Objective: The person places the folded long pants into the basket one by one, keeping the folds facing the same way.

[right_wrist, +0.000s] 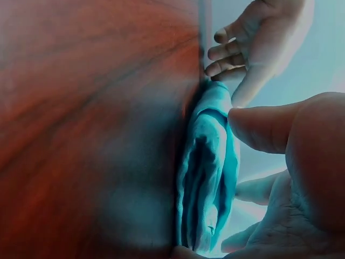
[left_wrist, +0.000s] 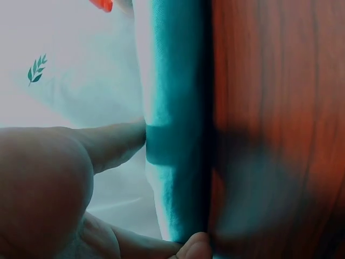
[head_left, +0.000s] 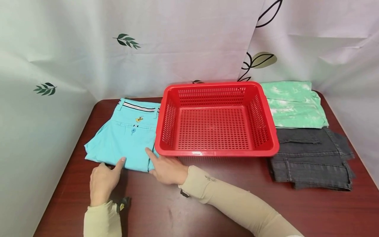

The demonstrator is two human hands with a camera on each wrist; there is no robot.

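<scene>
Light-blue folded pants [head_left: 127, 141] lie at the left of the table, with a striped inner waistband, a small yellow emblem and a buttoned back pocket. At their front left edge is my left hand [head_left: 103, 182], its thumb on top of the fabric and its other fingers low by the edge. My right hand [head_left: 168, 169] rests at the front right corner, index finger stretched over the cloth beside the basket. In the right wrist view, the stacked layers of the blue fabric [right_wrist: 207, 162] show edge-on, with the right thumb touching the upper face.
A red plastic basket [head_left: 216, 153] with slotted walls stands in the middle, overlapping the blue pants' right side. To its right lie a folded green tie-dye garment [head_left: 296, 105] and folded dark grey jeans [head_left: 311, 158]. A leaf-patterned curtain [head_left: 189, 42] hangs behind the brown table [head_left: 207, 204].
</scene>
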